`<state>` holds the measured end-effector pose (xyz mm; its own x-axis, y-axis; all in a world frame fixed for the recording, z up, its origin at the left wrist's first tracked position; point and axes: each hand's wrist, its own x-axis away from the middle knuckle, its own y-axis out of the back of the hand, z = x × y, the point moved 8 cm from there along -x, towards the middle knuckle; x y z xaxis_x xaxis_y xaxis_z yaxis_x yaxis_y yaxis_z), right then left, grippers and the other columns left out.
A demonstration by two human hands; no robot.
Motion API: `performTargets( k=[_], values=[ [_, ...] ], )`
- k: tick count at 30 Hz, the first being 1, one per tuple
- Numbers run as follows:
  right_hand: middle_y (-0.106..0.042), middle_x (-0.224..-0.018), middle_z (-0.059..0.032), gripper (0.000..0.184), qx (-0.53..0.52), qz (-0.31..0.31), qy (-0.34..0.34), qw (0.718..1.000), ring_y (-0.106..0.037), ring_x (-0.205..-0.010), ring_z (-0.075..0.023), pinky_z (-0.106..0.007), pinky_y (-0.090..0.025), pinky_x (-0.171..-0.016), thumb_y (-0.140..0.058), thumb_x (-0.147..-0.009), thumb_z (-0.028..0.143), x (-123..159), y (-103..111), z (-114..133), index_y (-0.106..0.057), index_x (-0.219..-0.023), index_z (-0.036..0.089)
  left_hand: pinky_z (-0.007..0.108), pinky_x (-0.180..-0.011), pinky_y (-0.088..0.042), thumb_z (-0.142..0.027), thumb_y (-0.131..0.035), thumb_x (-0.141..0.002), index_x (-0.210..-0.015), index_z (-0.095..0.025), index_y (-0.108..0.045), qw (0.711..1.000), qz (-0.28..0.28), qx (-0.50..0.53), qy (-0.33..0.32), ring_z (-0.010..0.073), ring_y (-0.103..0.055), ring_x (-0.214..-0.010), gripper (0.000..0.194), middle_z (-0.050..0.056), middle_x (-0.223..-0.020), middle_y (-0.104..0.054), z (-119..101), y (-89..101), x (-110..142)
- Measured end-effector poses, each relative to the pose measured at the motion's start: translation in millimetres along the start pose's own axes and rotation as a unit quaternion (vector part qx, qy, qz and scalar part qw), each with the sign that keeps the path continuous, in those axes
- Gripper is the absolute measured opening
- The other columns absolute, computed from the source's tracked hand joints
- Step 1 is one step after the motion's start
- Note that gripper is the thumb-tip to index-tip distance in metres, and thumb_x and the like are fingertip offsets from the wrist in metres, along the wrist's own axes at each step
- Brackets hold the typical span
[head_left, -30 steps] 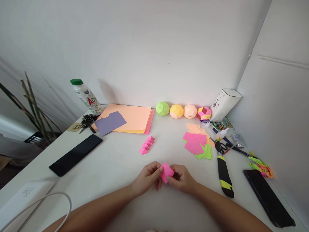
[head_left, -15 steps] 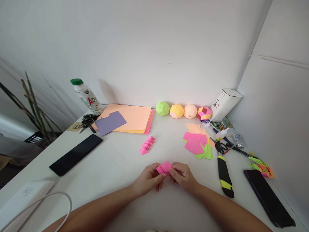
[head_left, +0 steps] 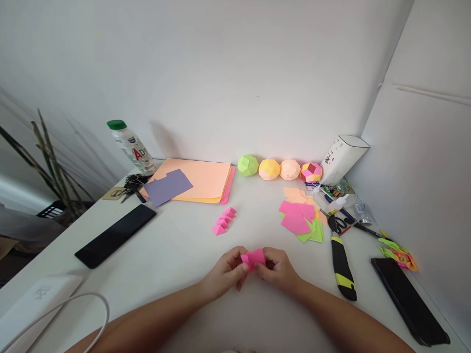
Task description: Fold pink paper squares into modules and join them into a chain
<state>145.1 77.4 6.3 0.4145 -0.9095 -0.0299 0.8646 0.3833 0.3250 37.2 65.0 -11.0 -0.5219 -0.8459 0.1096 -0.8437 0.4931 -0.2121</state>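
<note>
A small pink piece of paper [head_left: 253,258] with creases across it is held up between my two hands near the front of the white table. My left hand [head_left: 230,268] pinches its left end, thumb in front and fingers behind. At the right end my right hand [head_left: 276,266] grips it the same way, its thumb pressed on the lower part. Just beyond, a short row of folded pink paper pieces [head_left: 224,221] lies on the table. Right of that row is a loose pile of pink paper cut-outs [head_left: 296,217], with green and peach ones beneath.
Paper balls, green [head_left: 248,165], yellow [head_left: 269,169], peach [head_left: 290,169] and multicoloured [head_left: 311,172], line the wall. A utility knife [head_left: 342,267] and a phone [head_left: 410,301] lie right. Coloured sheets [head_left: 198,176], a bottle [head_left: 134,147] and a black tablet-like slab [head_left: 117,235] are left.
The pink paper has turned slightly and shifted a little right between my hands. My right thumb has slid left and down onto its lower part.
</note>
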Motion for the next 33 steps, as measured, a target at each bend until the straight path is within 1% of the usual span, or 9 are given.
performTargets(
  k=[2, 4, 8, 13, 18, 22, 28, 30, 33],
  values=[
    [-0.043, -0.056, 0.0023, 0.024, 0.015, -0.013, 0.016, 1.0, -0.038, -0.051, -0.0101, -0.023, -0.031, -0.048, -0.056, -0.078, 0.03, 0, 1, 0, -0.049, -0.059, 0.016, 0.02, -0.044, -0.035, -0.053, -0.059, -0.076, -0.083, -0.018, -0.044, 1.0, 0.008, -0.005, 0.006, 0.007, -0.04, -0.045, 0.039, -0.007, -0.057, -0.044, 2, -2.2, 1],
    [-0.043, -0.055, 0.0021, 0.027, 0.032, -0.021, 0.047, 0.998, -0.039, -0.051, -0.0104, -0.023, -0.032, -0.049, -0.056, -0.079, 0.03, 0, 0, 3, -0.049, -0.057, 0.016, 0.02, -0.047, -0.033, -0.047, -0.064, -0.075, -0.086, -0.018, -0.044, 0.999, 0.01, -0.041, 0.02, 0.0071, -0.038, -0.05, 0.037, -0.007, -0.062, -0.041, 5, -3.6, 3],
    [-0.042, -0.054, 0.0014, 0.031, 0.056, -0.027, 0.104, 0.993, -0.039, -0.051, -0.0106, -0.023, -0.033, -0.048, -0.054, -0.081, 0.03, 2, -1, 10, -0.051, -0.053, 0.016, 0.021, -0.051, -0.031, -0.04, -0.058, -0.081, -0.09, -0.018, -0.042, 0.992, -0.005, -0.125, 0.027, 0.0089, -0.036, -0.057, 0.029, -0.006, -0.068, -0.04, 7, -2.4, 5],
    [-0.051, -0.06, -0.0017, 0.028, 0.059, -0.006, 0.136, 0.989, -0.046, -0.054, -0.0116, -0.022, -0.037, -0.047, -0.055, -0.08, 0.032, 4, -6, 13, -0.058, -0.058, 0.015, 0.022, -0.051, -0.03, -0.037, -0.054, -0.083, -0.088, -0.019, -0.04, 0.99, -0.014, -0.139, 0.025, 0.0094, -0.035, -0.057, 0.023, -0.006, -0.068, -0.038, 5, -2.5, 5],
    [-0.057, -0.069, -0.0046, 0.024, 0.067, 0.031, 0.145, 0.987, -0.051, -0.056, -0.0119, -0.023, -0.041, -0.051, -0.052, -0.081, 0.027, 6, -12, 16, -0.06, -0.061, 0.015, 0.021, -0.047, -0.028, -0.037, -0.049, -0.086, -0.082, -0.02, -0.04, 0.993, -0.026, -0.116, 0.03, 0.0078, -0.033, -0.05, 0.02, -0.008, -0.062, -0.037, 1, -1.6, 6],
    [-0.051, -0.063, -0.0023, 0.03, 0.065, 0.012, 0.137, 0.988, -0.047, -0.053, -0.0109, -0.022, -0.038, -0.048, -0.05, -0.083, 0.03, 5, -7, 17, -0.056, -0.058, 0.015, 0.02, -0.043, -0.029, -0.038, -0.042, -0.089, -0.081, -0.02, -0.04, 0.996, -0.035, -0.066, 0.052, 0.0076, -0.035, -0.041, 0.02, -0.01, -0.05, -0.04, 3, 1.1, 5],
    [-0.041, -0.054, 0.0009, 0.041, 0.061, -0.011, 0.097, 0.993, -0.04, -0.049, -0.0103, -0.023, -0.033, -0.046, -0.046, -0.087, 0.035, 2, 0, 15, -0.047, -0.052, 0.016, 0.019, -0.038, -0.027, -0.047, -0.035, -0.091, -0.076, -0.02, -0.042, 0.992, -0.107, -0.052, 0.044, 0.0069, -0.034, -0.034, 0.032, -0.01, -0.042, -0.043, 5, 12.8, 4],
    [-0.041, -0.053, 0.001, 0.043, 0.06, -0.007, 0.095, 0.994, -0.041, -0.05, -0.0105, -0.023, -0.034, -0.047, -0.044, -0.089, 0.037, 2, -1, 17, -0.046, -0.051, 0.016, 0.019, -0.038, -0.029, -0.049, -0.039, -0.089, -0.078, -0.02, -0.043, 0.994, -0.094, -0.043, 0.037, 0.0063, -0.036, -0.034, 0.032, -0.009, -0.046, -0.046, 3, 10.3, 4],
    [-0.043, -0.053, 0.0008, 0.044, 0.047, 0.004, 0.083, 0.995, -0.042, -0.05, -0.0107, -0.023, -0.035, -0.048, -0.04, -0.091, 0.038, 2, -2, 16, -0.046, -0.053, 0.017, 0.019, -0.039, -0.034, -0.049, -0.051, -0.084, -0.083, -0.018, -0.048, 0.997, -0.046, -0.048, 0.042, 0.0061, -0.041, -0.037, 0.032, -0.008, -0.053, -0.049, 1, 2.2, 3]
  ],
)
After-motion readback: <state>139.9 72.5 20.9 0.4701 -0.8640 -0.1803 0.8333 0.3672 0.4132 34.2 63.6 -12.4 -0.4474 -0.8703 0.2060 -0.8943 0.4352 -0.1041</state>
